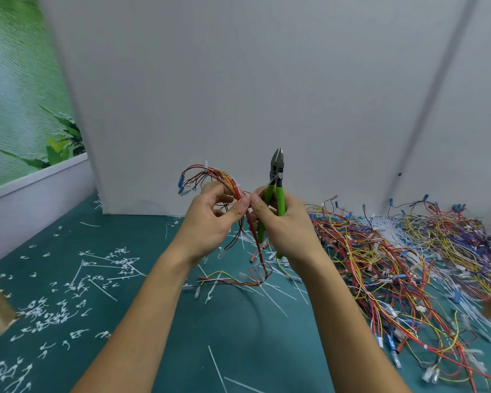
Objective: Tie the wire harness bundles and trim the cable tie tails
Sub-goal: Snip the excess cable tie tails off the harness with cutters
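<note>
My left hand (210, 219) grips a wire harness bundle (224, 180) of red, yellow and black wires, held up above the green mat. Its lower wires (255, 259) hang down to the mat. My right hand (284, 222) holds green-handled cutters (277, 177) upright, jaws pointing up. The thumb and forefinger of that hand also pinch a thin white cable tie tail (262, 188) that rises from the bundle toward the cutter. Both thumbs meet at the bundle.
A large tangled pile of coloured harnesses (403, 265) covers the mat on the right. Cut white tie tails (54, 307) litter the left. Loose white cable ties (275, 302) lie in the middle. A white board (238, 95) stands behind.
</note>
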